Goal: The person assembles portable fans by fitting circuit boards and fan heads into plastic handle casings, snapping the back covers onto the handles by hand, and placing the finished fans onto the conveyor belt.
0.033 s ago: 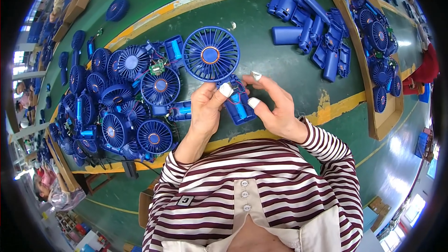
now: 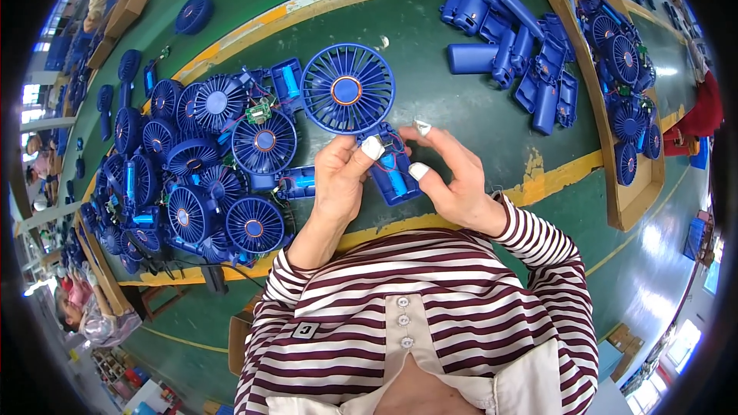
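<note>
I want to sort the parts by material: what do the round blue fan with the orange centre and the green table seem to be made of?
Round blue fan with the orange centre: probably moulded plastic, even colour, thin grille ribs, semi-matte. Green table: looks like a painted hard surface, glossy reflections and worn yellow stripes; base material unclear.

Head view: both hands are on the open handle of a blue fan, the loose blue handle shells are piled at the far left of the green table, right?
Not quite. Both hands, left hand and right hand, are on the blue fan, but the head view shows the handle shells piled at the far right of the green table; assembled fans fill the left.
</note>
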A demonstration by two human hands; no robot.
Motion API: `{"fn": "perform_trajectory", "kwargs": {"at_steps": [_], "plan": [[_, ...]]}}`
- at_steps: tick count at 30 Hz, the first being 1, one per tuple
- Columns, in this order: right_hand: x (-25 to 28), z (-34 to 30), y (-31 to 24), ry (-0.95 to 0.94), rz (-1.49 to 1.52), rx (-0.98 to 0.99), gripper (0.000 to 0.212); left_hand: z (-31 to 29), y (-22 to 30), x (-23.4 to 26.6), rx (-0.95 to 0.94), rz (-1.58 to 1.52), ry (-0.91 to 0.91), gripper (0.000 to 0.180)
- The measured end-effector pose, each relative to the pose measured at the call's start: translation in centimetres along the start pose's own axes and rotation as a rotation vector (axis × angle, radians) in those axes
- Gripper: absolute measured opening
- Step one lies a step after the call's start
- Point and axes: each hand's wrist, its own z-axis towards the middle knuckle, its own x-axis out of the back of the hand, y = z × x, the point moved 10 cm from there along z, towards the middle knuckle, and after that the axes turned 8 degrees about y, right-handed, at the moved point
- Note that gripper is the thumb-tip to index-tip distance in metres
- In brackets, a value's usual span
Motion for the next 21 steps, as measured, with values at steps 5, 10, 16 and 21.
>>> {"fn": "perform_trajectory", "kwargs": {"at_steps": [5,10,16,21], "plan": [[0.0,0.2,-1.9,-0.026,-0.087,0.127,0.04,0.0,0.1,-0.2,0.027,-0.026,-0.003,0.035],[0.1,-0.4,-2.9,0.007,-0.158,0.326,0.037,0.0,0.2,0.2,-0.011,-0.037,0.047,0.024],[-0.6,-1.1,-3.3,-0.125,-0.276,0.387,0.034,0.2,-0.5,0.8,0.032,-0.031,0.05,0.034],[-0.8,-1.7,-3.4,-0.16,-0.238,0.445,0.042,0.2,-0.4,0.6,0.066,-0.049,0.041,0.024]]}}
